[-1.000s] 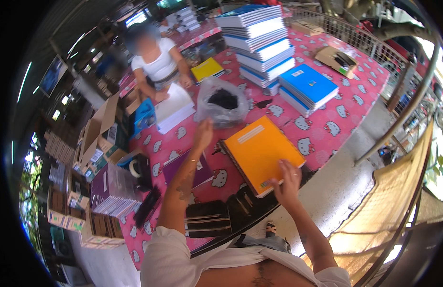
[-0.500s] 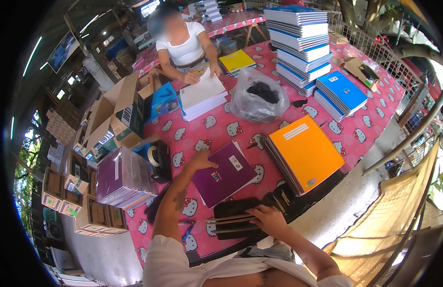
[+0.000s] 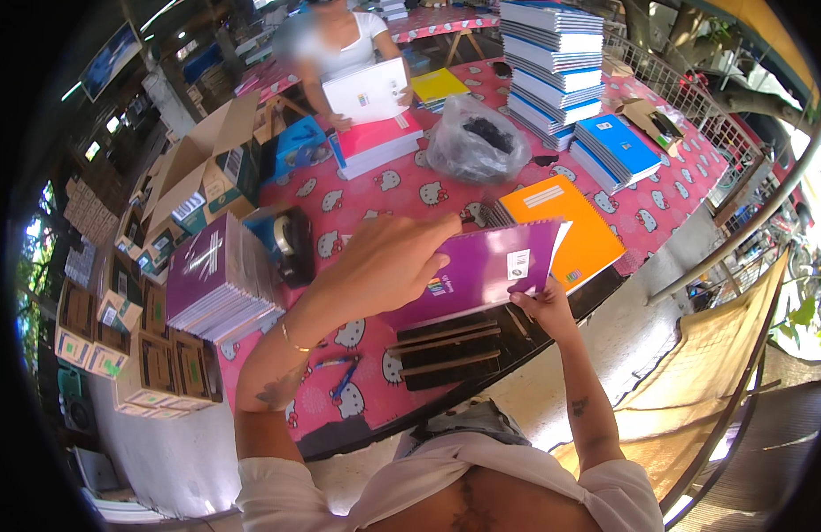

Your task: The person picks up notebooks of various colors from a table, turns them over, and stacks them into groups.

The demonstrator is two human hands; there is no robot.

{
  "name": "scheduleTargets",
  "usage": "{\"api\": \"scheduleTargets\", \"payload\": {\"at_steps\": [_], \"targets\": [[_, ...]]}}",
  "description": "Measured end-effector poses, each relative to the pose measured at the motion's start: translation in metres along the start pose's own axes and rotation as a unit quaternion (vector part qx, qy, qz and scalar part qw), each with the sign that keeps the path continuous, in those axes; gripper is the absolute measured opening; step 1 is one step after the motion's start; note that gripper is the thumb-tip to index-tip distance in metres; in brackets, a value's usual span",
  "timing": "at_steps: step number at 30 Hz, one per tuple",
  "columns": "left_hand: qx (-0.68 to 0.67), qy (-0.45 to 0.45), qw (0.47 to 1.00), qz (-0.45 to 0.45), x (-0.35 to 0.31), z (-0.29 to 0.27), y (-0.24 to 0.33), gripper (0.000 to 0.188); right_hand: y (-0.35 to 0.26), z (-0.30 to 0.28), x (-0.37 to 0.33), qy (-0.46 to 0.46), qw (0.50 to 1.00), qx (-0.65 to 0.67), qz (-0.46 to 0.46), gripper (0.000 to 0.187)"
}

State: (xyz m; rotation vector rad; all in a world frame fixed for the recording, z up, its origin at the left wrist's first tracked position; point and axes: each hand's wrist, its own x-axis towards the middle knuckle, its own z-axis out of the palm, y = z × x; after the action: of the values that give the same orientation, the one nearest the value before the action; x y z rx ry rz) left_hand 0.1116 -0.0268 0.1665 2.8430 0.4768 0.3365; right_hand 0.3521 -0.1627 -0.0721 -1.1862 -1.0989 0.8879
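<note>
In the head view, 1 purple notebook (image 3: 486, 257) is held tilted above the table (image 3: 388, 403), to the right of the curled left hand (image 3: 388, 255), by which its upper left edge is gripped; its lower right corner is pinched by the right hand (image 3: 550, 310). Beyond it are seen 1 orange notebook stack (image 3: 580, 232), 1 tall blue stack (image 3: 552, 75), 1 low blue stack (image 3: 621, 146) and 1 plastic bag (image 3: 459, 160).

Pink-covered table (image 3: 366, 202), grey flr (image 3: 167, 439), wire fence (image 3: 669, 80) at R, dim L side w/ prob. strip light (image 3: 159, 15)
</note>
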Motion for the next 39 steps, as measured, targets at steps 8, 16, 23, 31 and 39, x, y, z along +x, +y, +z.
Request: {"api": "scheduleTargets", "payload": {"at_steps": [8,16,23,31,39], "targets": [[0.047,-0.025,0.999,0.006,-0.008,0.035,0.036,0.018,0.035,0.019,-0.045,0.049,0.993,0.087,0.057,0.021],[0.084,-0.029,0.996,-0.031,-0.017,0.031,0.060,0.018,0.039,0.019,-0.042,0.035,0.990,0.127,0.043,0.019],[0.099,-0.043,0.993,-0.055,-0.030,0.047,0.052,0.019,0.051,0.032,-0.041,-0.031,0.991,0.125,0.034,0.031],[0.233,0.117,0.961,-0.095,-0.081,0.097,0.046,0.030,0.030,0.065,-0.043,0.022,0.985,0.163,-0.044,0.046],[0.137,0.081,0.981,-0.111,-0.073,0.023,0.076,0.042,0.041,0.055,-0.048,0.057,0.979,0.180,-0.072,0.028]]}}
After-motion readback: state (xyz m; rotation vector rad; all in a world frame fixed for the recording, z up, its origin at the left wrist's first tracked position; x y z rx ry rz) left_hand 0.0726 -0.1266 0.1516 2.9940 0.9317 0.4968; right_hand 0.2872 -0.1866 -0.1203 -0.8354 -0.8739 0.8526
